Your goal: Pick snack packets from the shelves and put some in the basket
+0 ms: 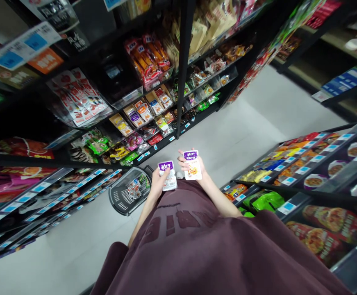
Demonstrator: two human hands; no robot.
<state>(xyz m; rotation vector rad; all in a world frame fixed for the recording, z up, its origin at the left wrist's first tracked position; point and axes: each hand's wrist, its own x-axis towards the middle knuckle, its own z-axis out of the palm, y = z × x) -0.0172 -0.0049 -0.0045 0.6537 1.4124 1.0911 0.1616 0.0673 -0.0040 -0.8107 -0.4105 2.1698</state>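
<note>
My left hand (157, 182) is closed on a small snack packet (169, 183) with a purple top, its thumb lying across the front. Printed small text and a barcode-like patch show on that packet's lower part. In my right hand (205, 174) is a second snack packet (193, 169), white with a purple band on top and an orange food picture below. Its fingers reach around behind and past the left edge. Both packets are held side by side in front of my dark maroon shirt (190, 229), apart from each other.
A grey shopping basket (117, 200) with several snack packs in it stands on the pale floor (104, 241) to the left. Ahead, a black shelf (183, 61) holds boxes of similar small packets (135, 116). Shelves of bagged snacks (332, 221) run close along the right.
</note>
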